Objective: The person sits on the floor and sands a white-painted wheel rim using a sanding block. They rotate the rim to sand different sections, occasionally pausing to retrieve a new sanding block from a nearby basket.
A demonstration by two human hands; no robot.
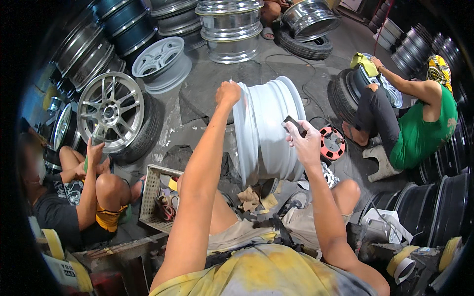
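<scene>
Presently, our right hand (305,141) pinches a small dark block (295,124) over the right side of the pale wheel rim (269,133); our left hand (228,93) curls at the left flange (239,118), fingertips hidden, grip undeterminable; the rim stands on edge between both hands; we judge it heavy, stiff, somewhat slippery; either flange seems the best hold.

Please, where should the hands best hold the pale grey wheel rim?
Probably by its two flared edges, from above: left hand on the left one, right hand on the other, once free of the dark block. The rim lies with its barrel side up, and these edges stand out.
</scene>
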